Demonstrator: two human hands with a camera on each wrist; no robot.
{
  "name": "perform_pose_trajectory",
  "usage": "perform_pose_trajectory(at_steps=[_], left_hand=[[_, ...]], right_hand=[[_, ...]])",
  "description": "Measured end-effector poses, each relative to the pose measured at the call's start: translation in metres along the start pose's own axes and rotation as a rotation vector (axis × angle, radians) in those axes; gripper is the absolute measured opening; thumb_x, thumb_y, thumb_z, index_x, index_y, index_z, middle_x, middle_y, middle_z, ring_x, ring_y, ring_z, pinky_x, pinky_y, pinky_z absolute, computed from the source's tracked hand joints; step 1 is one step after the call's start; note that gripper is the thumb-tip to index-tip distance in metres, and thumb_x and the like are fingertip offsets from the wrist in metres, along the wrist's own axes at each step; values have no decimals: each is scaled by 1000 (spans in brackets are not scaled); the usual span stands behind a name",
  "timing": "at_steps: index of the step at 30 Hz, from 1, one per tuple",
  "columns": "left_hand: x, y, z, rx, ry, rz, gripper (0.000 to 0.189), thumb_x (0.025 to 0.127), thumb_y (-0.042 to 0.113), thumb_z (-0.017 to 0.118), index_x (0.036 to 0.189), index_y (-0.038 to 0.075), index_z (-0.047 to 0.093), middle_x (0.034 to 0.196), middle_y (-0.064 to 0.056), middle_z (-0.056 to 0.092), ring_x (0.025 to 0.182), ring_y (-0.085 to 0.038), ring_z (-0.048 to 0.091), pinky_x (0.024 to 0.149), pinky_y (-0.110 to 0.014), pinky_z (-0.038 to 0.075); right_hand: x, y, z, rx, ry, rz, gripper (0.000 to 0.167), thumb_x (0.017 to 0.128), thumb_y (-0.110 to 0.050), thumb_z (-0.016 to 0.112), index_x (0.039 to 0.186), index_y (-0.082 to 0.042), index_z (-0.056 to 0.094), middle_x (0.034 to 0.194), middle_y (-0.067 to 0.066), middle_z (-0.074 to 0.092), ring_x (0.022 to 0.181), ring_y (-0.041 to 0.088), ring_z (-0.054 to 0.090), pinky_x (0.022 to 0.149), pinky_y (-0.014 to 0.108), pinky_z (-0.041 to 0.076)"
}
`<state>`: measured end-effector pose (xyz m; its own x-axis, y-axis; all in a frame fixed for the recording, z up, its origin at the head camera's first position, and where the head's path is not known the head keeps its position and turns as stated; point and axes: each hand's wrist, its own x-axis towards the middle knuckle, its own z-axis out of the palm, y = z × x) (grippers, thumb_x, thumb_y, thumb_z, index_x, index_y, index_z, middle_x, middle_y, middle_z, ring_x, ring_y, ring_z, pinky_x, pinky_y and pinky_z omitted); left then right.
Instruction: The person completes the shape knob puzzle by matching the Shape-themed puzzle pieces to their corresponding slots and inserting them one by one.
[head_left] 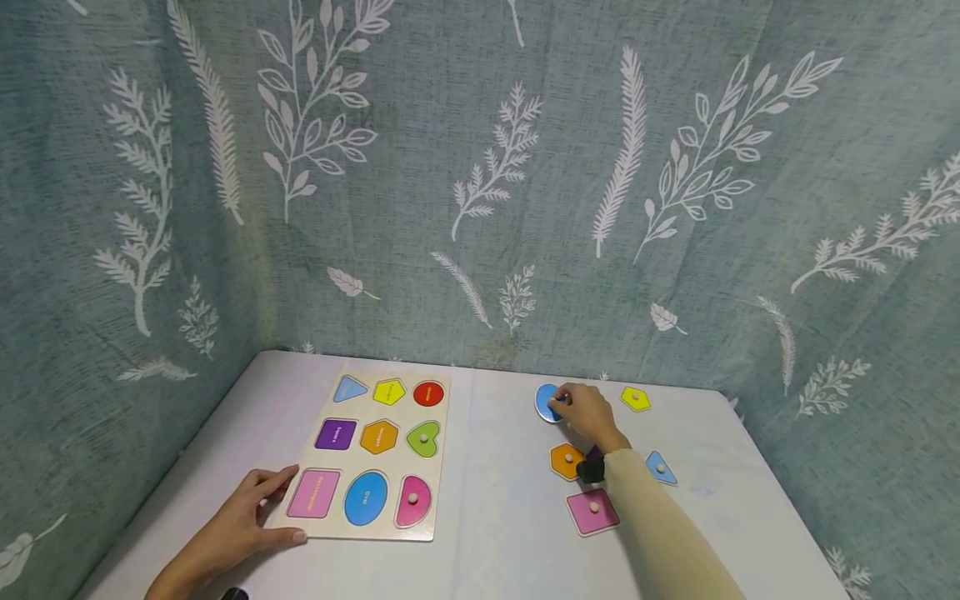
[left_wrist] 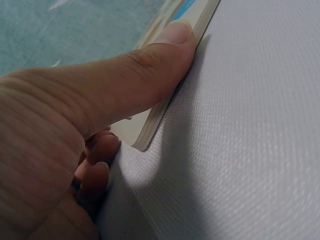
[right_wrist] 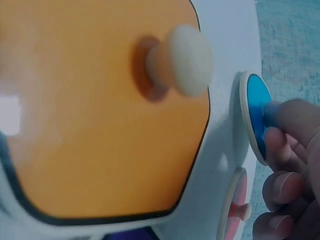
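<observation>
At the table's back right, my right hand [head_left: 588, 414] pinches the knob of a blue oval puzzle piece [head_left: 546, 403]. The right wrist view shows this piece [right_wrist: 257, 107] tilted, its knob covered by the fingertips. On the left lies the wooden shape puzzle board [head_left: 352, 454]; my left hand [head_left: 243, 517] holds its near left corner, thumb on the front edge and fingers along the left side. A green heart [head_left: 423, 439] and a pink semicircle [head_left: 412, 502] sit in their recesses, knobs up. Printed shapes show in the other recesses.
Around my right forearm lie an orange hexagon [head_left: 564, 461], a pink rectangle [head_left: 592, 511], a blue triangle [head_left: 661, 468] and a partly covered purple piece [head_left: 595, 454]. A yellow pentagon [head_left: 635, 399] is farther back. A red knobbed piece [right_wrist: 235, 207] shows beside the right hand. Patterned curtains [head_left: 480, 183] surround the table.
</observation>
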<state>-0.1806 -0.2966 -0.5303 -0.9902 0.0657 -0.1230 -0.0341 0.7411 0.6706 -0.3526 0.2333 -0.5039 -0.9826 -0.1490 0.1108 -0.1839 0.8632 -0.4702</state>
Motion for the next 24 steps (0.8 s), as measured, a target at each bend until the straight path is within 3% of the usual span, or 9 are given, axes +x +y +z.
perform_pose_trajectory(at_steps=[5,12,24], left_hand=[[-1,-1,-1,0,-5,25,113,70,46,93,154,-5,39,117,-14,48,106,-27,48,83,-37,47],[-2,-2,-1,-2,-1,13,114,68,45,95,154,-6,39,117,-14,48,105,-27,49,85,-38,49],[-1,-1,1,-15,28,12,117,66,46,96,154,-5,40,119,-16,48,106,-29,50,91,-46,49]], right_hand=[[-8,-7,0,26,11,-11,20,94,-29,77,100,-10,74,74,-2,61,63,15,53,57,32,44],[-19,-26,2,71,34,-116,18,93,-28,77,100,-11,74,76,-5,62,64,11,55,60,31,48],[-33,-57,5,99,78,-248,16,92,-29,78,96,-14,74,67,-12,56,55,7,47,50,25,38]])
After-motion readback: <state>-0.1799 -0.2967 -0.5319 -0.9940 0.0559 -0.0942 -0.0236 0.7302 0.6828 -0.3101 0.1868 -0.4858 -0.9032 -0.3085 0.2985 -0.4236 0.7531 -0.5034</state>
